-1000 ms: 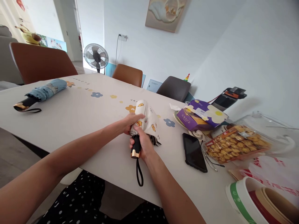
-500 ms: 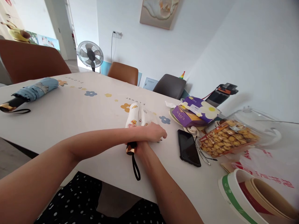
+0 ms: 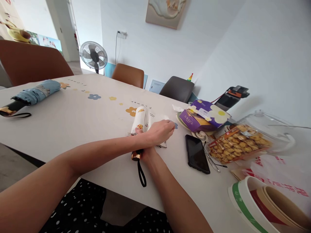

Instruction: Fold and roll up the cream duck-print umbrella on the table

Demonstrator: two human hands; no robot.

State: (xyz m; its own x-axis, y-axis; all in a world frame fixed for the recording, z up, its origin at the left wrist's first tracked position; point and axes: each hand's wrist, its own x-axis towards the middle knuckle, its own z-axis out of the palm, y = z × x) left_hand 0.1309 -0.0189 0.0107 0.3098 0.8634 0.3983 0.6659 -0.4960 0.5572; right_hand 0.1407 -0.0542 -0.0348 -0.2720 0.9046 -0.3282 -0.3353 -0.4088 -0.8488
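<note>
A folded white umbrella [image 3: 142, 119] with small yellow prints lies on the white table [image 3: 80, 119] in front of me. Its black handle with a gold ring [image 3: 136, 156] and a black wrist strap [image 3: 141, 173] point toward me. My right hand [image 3: 145, 154] is closed round the handle, mostly hidden under my left forearm. My left hand [image 3: 159, 131] reaches across over the umbrella's right side, fingers curled on the canopy fabric.
A blue folded umbrella [image 3: 31, 95] lies at the far left. A black phone [image 3: 197, 158], a purple box [image 3: 202, 117], a bag of snacks [image 3: 239, 144], stacked paper bowls [image 3: 272, 207] and a clear container [image 3: 274, 129] fill the right. Chairs [image 3: 128, 75] stand behind the table.
My left hand has moved from the umbrella's base near the handle across to its right side, over the canopy. My right hand has stayed on the handle.
</note>
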